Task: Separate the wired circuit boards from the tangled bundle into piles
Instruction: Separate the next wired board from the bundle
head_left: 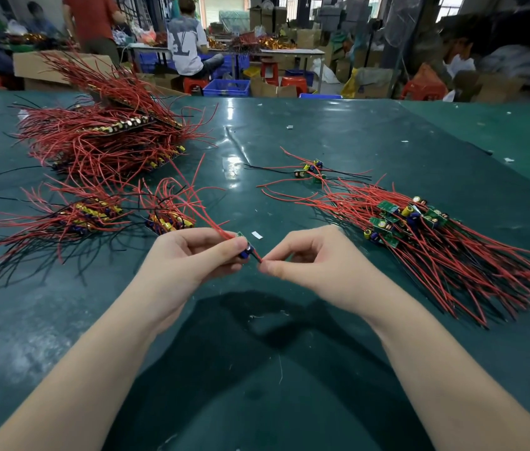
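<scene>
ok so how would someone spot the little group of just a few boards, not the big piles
Start at the big fanned bundle of red-wired boards on the right of the green table. Just beyond its far left tip lies the small cluster: only a few boards with yellow and blue parts, and thin black leads stretching out sideways.

1. Hands: two, a left hand [192,255] and a right hand [309,258].
2. Circuit board held in hand [244,247]: one.
3. Heaps of wired boards on the green table [322,131]: five, namely a large tangled bundle [107,135], two left piles [71,216] [169,209], a small group [310,169] and a right pile [420,236].
4. Boards per heap: too tangled to count.
</scene>
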Demonstrator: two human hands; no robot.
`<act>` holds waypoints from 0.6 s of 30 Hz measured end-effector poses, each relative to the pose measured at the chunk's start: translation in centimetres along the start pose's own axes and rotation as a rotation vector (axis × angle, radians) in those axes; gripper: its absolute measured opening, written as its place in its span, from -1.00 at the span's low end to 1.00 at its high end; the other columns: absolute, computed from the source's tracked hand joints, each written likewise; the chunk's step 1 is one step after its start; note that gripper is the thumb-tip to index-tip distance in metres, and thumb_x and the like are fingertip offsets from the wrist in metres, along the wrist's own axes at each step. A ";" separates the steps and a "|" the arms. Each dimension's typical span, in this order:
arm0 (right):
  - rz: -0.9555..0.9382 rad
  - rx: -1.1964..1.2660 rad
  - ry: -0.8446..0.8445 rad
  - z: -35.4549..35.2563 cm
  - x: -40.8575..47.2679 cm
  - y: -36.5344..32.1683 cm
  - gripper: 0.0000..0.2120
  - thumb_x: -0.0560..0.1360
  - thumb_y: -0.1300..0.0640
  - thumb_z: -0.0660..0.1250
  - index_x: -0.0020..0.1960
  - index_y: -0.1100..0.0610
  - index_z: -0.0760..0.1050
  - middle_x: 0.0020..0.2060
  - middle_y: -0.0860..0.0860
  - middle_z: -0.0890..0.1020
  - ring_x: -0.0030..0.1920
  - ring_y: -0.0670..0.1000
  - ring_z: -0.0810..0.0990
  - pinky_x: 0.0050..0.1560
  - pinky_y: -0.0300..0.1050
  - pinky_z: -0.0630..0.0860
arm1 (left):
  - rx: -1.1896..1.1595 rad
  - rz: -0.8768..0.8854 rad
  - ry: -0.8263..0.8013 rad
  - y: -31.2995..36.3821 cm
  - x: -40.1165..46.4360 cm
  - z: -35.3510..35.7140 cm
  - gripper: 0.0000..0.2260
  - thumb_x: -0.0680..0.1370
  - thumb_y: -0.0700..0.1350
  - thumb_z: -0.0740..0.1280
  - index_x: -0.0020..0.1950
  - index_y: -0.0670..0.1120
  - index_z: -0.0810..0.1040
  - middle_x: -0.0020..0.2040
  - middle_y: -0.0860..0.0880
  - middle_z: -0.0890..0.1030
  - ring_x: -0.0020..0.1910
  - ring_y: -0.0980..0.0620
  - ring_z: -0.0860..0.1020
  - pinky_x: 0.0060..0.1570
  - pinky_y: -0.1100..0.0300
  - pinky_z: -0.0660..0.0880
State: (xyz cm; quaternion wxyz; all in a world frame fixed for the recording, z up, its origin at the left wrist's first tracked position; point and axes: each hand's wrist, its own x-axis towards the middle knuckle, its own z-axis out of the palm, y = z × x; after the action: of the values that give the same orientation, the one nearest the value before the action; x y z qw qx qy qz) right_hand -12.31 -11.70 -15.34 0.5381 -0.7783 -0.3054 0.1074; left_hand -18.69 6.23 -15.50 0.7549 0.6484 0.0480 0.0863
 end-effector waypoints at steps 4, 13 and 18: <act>0.056 -0.026 -0.029 -0.1 0.0 0.0 -0.94 0.40 0.15 0.51 -0.24 0.11 0.69 -0.37 0.00 0.64 -0.32 -0.02 0.43 -0.25 -0.12 0.35 | 0.018 -0.017 -0.020 0.0 -0.1 -0.1 -0.74 0.19 0.00 0.50 -0.25 -0.14 0.72 -0.20 -0.15 0.69 -0.23 0.04 0.63 -0.16 0.29 0.58; 0.192 0.034 0.022 -0.1 -0.1 0.2 -0.84 0.44 0.06 0.47 -0.25 0.13 0.67 -0.47 -0.11 0.55 -0.54 -0.19 0.30 -0.48 -0.40 0.21 | -0.068 -0.073 -0.021 -0.1 0.0 0.0 -0.83 0.24 -0.10 0.47 -0.27 -0.17 0.70 -0.23 -0.15 0.69 -0.24 0.02 0.68 -0.24 0.30 0.59; 0.103 0.018 0.034 -0.2 0.1 0.2 -0.86 0.47 0.09 0.44 -0.25 0.07 0.67 -0.56 -0.18 0.53 -0.55 -0.23 0.38 -0.49 -0.49 0.21 | -0.126 -0.072 0.035 0.0 0.2 -0.1 -0.89 0.28 -0.11 0.44 -0.29 -0.12 0.72 -0.21 -0.11 0.70 -0.21 0.03 0.69 -0.23 0.30 0.59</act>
State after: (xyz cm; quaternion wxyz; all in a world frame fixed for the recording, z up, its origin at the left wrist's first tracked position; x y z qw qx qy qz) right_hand -12.09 -11.87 -15.45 0.5440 -0.7898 -0.2546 0.1243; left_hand -18.54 6.40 -15.53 0.7959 0.5957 0.0789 0.0733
